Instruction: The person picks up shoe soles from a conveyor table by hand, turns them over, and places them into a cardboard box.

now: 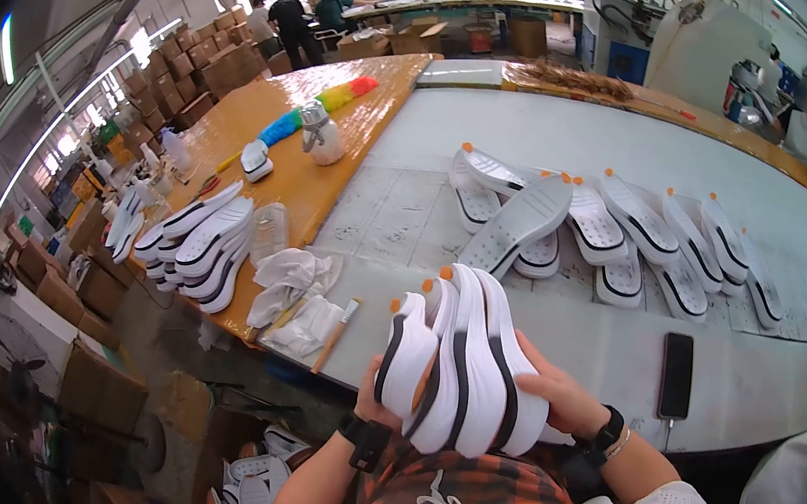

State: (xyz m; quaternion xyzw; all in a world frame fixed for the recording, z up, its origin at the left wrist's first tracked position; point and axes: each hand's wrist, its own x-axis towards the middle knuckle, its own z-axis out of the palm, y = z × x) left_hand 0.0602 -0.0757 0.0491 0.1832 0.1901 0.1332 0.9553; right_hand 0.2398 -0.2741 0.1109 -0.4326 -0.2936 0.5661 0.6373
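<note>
A bundle of several white shoe soles (473, 382) with black side stripes is held upright on edge in front of my apron. My left hand (376, 395) presses the bundle from the left side, its fingers partly hidden behind the soles. From the right, my right hand (558, 392) grips the outermost sole, thumb on its side. Orange tabs show at the soles' upper ends. Beyond the bundle, more white soles (609, 222) lie loosely overlapping on the grey-white table (375, 238), most with orange tabs at their far tips.
On the orange side table (278, 206) stand a stack of soles (208, 243), a spray bottle (320, 136) and a rainbow duster (331, 100). White cloths (294, 284) and a brush (337, 335) lie near the corner. A phone (676, 376) rests at right. Soles (254, 486) fill a box below.
</note>
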